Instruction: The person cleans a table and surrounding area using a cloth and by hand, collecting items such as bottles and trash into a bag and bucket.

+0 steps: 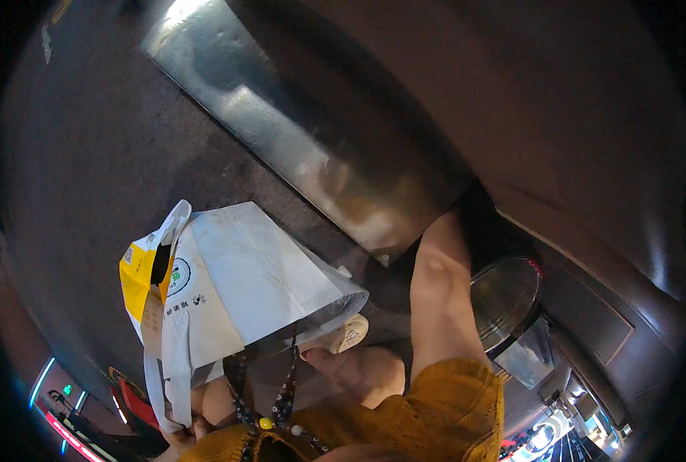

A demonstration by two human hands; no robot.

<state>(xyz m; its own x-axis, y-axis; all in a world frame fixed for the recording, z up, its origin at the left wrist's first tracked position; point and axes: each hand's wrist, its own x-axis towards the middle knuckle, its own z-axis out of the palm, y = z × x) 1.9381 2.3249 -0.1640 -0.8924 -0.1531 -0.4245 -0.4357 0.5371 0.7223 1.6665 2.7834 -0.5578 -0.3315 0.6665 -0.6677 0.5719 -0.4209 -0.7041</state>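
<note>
A white cloth carrier bag (243, 262) with a yellow end and printing hangs to the left of my body. My left hand (192, 433) is low at the left, its fingers closed round the bag's white straps (176, 373). My right forearm (443, 292) reaches forward into a dark gap beside the end of a shiny metal panel (312, 146). That gap hides my right hand, so neither its fingers nor anything in them shows.
Dark brown flooring (104, 146) lies left of the panel, and a brown padded surface (574, 131) rises at the right. A round, glassy-looking object (507, 299) is beside my right forearm. A pale shoe (350, 333) shows under the bag. Beaded cords (285, 396) dangle at my chest.
</note>
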